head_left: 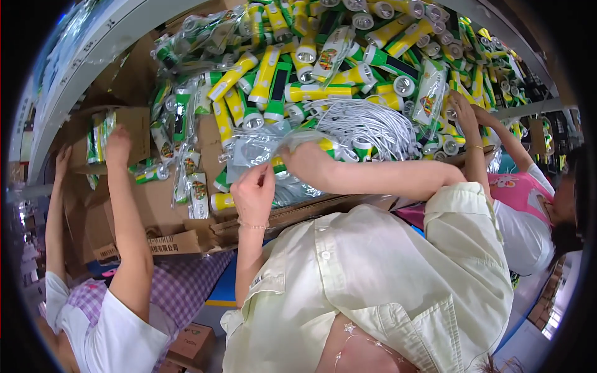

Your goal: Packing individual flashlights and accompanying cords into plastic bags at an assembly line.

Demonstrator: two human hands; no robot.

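Note:
My left hand (pixel 254 191) is closed in a pinch at the lower edge of a clear plastic bag (pixel 255 148). Just to its right, my right hand (pixel 306 166) curls over the same crinkled plastic, and what its fingers hold is hidden. Between the two hands a bit of a yellow and green flashlight (pixel 277 165) shows. Beyond my right hand lies a bundle of white cables (pixel 367 127). Flashlights in yellow, green and white, such as this yellow one (pixel 266 69), are heaped behind, some bagged with printed cards.
A cardboard box edge (pixel 280 217) runs in front of me. At left, a co-worker's hands (pixel 117 146) are at a small carton (pixel 134 127) of packed pieces. Another co-worker's hands (pixel 465 118) reach into the heap at right. Metal rails (pixel 59 81) frame the bench.

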